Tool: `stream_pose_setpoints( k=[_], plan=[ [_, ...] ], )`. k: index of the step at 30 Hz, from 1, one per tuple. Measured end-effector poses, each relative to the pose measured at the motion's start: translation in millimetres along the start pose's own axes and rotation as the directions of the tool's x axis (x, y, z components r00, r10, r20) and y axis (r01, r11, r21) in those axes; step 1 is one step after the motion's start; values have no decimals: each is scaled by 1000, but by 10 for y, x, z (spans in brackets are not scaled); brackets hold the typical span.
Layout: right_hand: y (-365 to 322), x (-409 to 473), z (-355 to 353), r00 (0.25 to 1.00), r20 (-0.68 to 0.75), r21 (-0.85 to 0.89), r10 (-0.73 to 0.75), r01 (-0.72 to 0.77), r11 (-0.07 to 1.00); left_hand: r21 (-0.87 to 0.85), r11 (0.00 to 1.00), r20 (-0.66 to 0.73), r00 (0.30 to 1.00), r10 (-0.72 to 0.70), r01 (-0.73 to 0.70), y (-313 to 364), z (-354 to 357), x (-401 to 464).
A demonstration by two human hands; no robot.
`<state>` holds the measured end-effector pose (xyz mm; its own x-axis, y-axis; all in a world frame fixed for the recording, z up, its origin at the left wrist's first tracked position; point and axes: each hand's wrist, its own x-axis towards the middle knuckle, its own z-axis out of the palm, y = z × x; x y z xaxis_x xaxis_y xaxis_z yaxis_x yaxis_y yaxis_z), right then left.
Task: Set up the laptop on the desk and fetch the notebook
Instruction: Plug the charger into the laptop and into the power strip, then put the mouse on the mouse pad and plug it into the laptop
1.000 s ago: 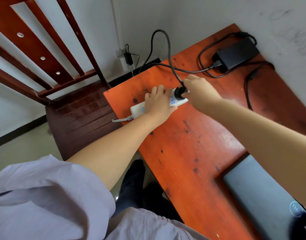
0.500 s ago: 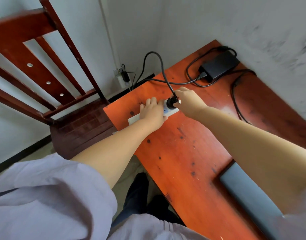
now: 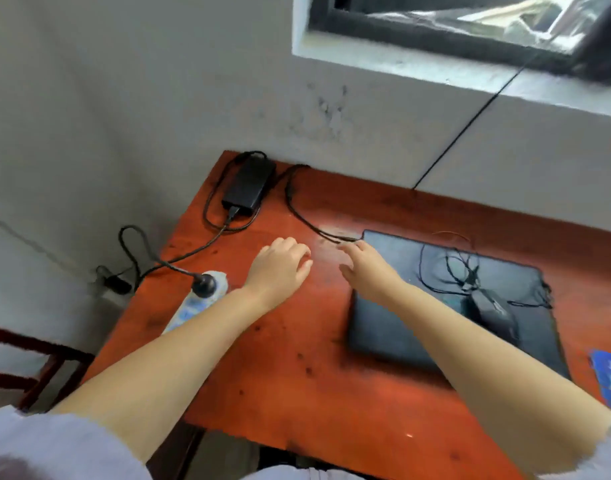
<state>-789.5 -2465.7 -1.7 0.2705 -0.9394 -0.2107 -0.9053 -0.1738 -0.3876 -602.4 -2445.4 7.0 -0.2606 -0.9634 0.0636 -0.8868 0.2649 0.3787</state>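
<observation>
Red-orange wood makes up the desk (image 3: pixel 297 375), which fills the lower middle of the view and butts against a grey wall (image 3: pixel 158 81) at 12 o'clock, with a window (image 3: pixel 470 26) at 1 o'clock. Next in size, the closed dark laptop (image 3: pixel 401 327) lies flat on the desk at 3 o'clock, lid down, with a thin black cable (image 3: pixel 449 265) looped loosely on top of it and a dark mouse (image 3: pixel 491 310) resting on the lid. A blue card (image 3: pixel 610 375) lies at the desk's right edge, partly cut off. The black power brick (image 3: pixel 249 187) sits at 11 o'clock near the wall, its cords curling around it. A white power strip (image 3: pixel 196 306) lies at 9 o'clock on the desk's left edge with a black plug (image 3: pixel 203 284) seated in it. The left hand (image 3: pixel 280 268) hovers over bare wood near centre, fingers loosely bent, holding nothing. The right hand (image 3: pixel 363 268) reaches over the laptop's far left corner, fingers extended and empty, close to the cord there.
</observation>
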Motion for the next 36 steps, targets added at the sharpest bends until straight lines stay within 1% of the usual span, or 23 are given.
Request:
stream_pose_setpoints(
  k=[3, 6, 9, 11, 12, 14, 17, 18, 20, 21, 23, 25, 28, 31, 33, 36],
  plan=[
    [567, -489, -80, 982, -46, 30, 185, -184, 982, 8, 979, 105, 973, 204, -206, 550, 314, 256],
    [1096, -982, -178, 939, -125, 87, 320, -311, 946, -57, 935, 196, 914, 355, -351, 1112, 663, 388],
    [1555, -1382, -253, 886, -204, 129, 416, -396, 909, -75, 897, 261, 860, 439, -435, 1546, 1010, 418],
    [1803, -1539, -278, 854, -256, 135, 453, -433, 891, -76, 897, 299, 848, 437, -435, 1730, 1220, 414],
    [1908, -1578, -284, 847, -273, 125, 457, -440, 889, -62, 905, 318, 851, 418, -421, 1795, 1322, 410],
    [2078, -1586, -279, 859, -247, 105, 447, -435, 894, -19, 929, 333, 874, 354, -369, 1891, 1504, 390],
    [2248, -1531, -219, 900, -167, 106, 402, -389, 915, 37, 964, 260, 934, 246, -264, 2053, 1673, 374],
    [2293, -1515, -193, 910, -161, 96, 381, -370, 924, 17, 977, 219, 954, 203, -212, 2136, 1701, 386],
    [2363, -1502, -147, 928, -162, 67, 336, -330, 942, -117, 991, 142, 987, 76, -60, 2318, 1730, 452],
    [2392, -1501, -131, 935, -162, 57, 316, -311, 949, -185, 983, 116, 993, 4, 17, 2409, 1738, 513],
    [2438, -1498, -110, 944, -160, 55, 287, -282, 958, -254, 955, 122, 985, -125, 153, 2561, 1749, 667],
    [2460, -1488, -104, 949, -162, 62, 269, -262, 963, -223, 943, 184, 960, -209, 248, 2637, 1771, 835],
    [2457, -1465, -98, 945, -174, 70, 278, -270, 960, -131, 943, 252, 930, -266, 305, 2662, 1808, 1026],
    [2431, -1441, -75, 932, -188, 51, 309, -305, 951, -146, 933, 264, 922, -284, 329, 2678, 1838, 1125],
    [2418, -1425, -57, 922, -205, 66, 328, -321, 945, -169, 938, 268, 930, -250, 301, 2697, 1857, 1147],
    [2513, -1464, -98, 887, -264, 148, 378, -351, 925, -223, 948, 271, 949, -162, 226, 2727, 1850, 1136]
  ],
)
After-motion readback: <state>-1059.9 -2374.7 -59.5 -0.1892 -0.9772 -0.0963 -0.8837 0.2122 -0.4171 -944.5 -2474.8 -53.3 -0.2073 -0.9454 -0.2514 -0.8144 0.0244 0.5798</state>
